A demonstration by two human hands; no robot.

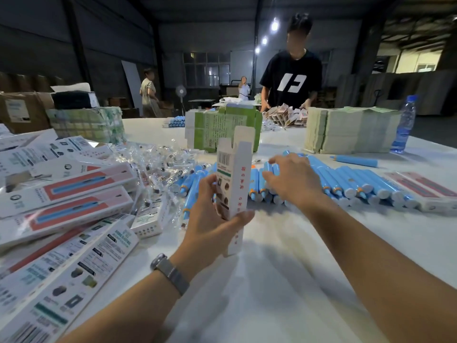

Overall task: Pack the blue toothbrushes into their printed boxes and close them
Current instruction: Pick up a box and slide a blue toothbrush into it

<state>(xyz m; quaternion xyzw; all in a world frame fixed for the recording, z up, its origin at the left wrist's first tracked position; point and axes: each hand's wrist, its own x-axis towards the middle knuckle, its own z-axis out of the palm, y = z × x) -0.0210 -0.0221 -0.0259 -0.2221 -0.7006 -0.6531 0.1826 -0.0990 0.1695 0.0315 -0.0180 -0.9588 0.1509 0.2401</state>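
Note:
My left hand (212, 214) grips a white printed box (233, 179) upright above the table, its top flaps standing open. To its right, my right hand (289, 180) reaches with spread, slightly bent fingers onto a row of blue toothbrushes (346, 181) lying side by side; I cannot tell whether it holds one. More blue toothbrushes (193, 186) lie behind the box. A heap of closed printed boxes (66, 194) with pink and blue fronts covers the table's left side.
Clear plastic packets (158, 159) are piled in the middle left. A green carton (222, 125), stacked flat cartons (346, 129) and a water bottle (404, 125) stand farther back. A person in a black shirt (291, 80) works across the white table (284, 280).

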